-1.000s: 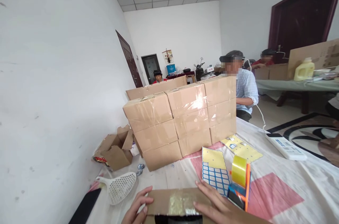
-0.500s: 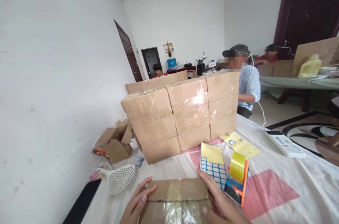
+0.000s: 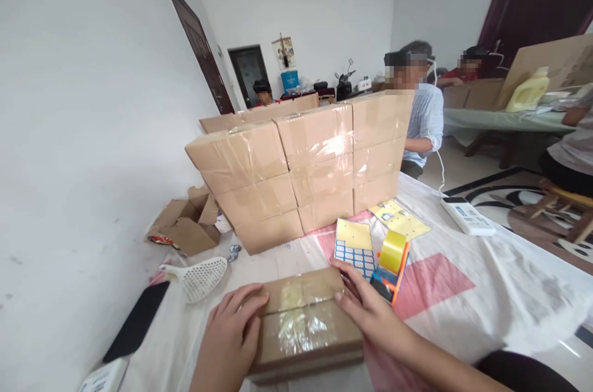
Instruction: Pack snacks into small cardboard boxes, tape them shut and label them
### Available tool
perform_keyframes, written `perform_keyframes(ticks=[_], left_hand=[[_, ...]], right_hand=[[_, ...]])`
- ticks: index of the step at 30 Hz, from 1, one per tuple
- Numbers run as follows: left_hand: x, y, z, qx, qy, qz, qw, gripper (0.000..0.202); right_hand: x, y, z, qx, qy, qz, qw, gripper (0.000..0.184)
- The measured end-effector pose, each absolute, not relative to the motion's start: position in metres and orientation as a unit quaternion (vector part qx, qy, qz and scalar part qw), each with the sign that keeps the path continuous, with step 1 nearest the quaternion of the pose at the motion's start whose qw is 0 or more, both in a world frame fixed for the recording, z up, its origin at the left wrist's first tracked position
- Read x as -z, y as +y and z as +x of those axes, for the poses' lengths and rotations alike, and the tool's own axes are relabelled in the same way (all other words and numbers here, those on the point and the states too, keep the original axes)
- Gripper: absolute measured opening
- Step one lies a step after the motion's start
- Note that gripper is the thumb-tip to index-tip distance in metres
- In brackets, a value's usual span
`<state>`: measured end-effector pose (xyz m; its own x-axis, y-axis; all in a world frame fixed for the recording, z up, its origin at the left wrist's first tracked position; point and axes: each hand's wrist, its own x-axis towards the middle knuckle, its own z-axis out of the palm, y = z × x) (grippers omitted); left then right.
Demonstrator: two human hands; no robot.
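A small taped cardboard box (image 3: 303, 324) lies on the cloth-covered table (image 3: 463, 293) right in front of me. My left hand (image 3: 229, 336) rests flat on its left end, fingers stretched over the edge. My right hand (image 3: 370, 312) presses the box's right side, fingers curled along the top edge. A tape dispenser (image 3: 391, 265) with a yellow roll stands just right of my right hand. A sheet of blue-and-white stickers (image 3: 354, 247) lies beside it.
A wall of stacked taped boxes (image 3: 301, 170) stands behind. A white slotted scoop (image 3: 197, 278), a black phone (image 3: 136, 321) and an open carton (image 3: 183, 228) lie left. A white remote (image 3: 466, 216) and yellow sheet (image 3: 401, 219) lie right. Other people sit beyond.
The view has tilted down, so the box and both hands show more fully. My hands stay on the box's two ends.
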<state>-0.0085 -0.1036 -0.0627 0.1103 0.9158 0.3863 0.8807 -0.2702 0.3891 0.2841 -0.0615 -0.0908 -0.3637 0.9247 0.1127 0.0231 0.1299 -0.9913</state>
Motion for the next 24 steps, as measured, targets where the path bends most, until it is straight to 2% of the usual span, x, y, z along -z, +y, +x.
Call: perform_keyframes(ticks=[2,5,10,13,15,18,21,24], left_hand=[[0.051,-0.11,0.022,-0.246,0.573,0.782,0.017,0.029],[0.042,-0.117,0.059,-0.217,0.574,0.789,-0.013,0.034],[0.049,-0.128,0.077,-0.184,0.581,0.792,-0.038,0.052],[0.06,-0.133,0.08,-0.169,0.586,0.79,-0.055,0.059],[0.066,-0.132,0.083,-0.154,0.6,0.781,-0.074,0.059],[0.07,-0.119,0.083,-0.13,0.612,0.777,-0.073,0.059],[0.065,-0.099,0.077,-0.125,0.626,0.769,-0.035,0.059],[0.06,-0.088,0.072,-0.127,0.631,0.765,-0.015,0.059]], right_hand=[[0.093,-0.062,0.281,-0.56,-0.595,-0.382,0.432,0.06],[0.092,-0.059,0.284,-0.5,-0.599,-0.419,0.464,0.055],[0.072,-0.039,0.332,-0.245,-0.633,-0.492,0.546,0.042],[0.072,-0.022,0.375,-0.111,-0.549,-0.556,0.614,0.043],[0.084,-0.013,0.397,-0.14,-0.441,-0.592,0.66,0.043],[0.111,-0.007,0.41,-0.317,-0.312,-0.593,0.671,0.036],[0.127,-0.008,0.406,-0.456,-0.326,-0.556,0.613,0.032],[0.127,-0.01,0.4,-0.461,-0.429,-0.535,0.563,0.029]])
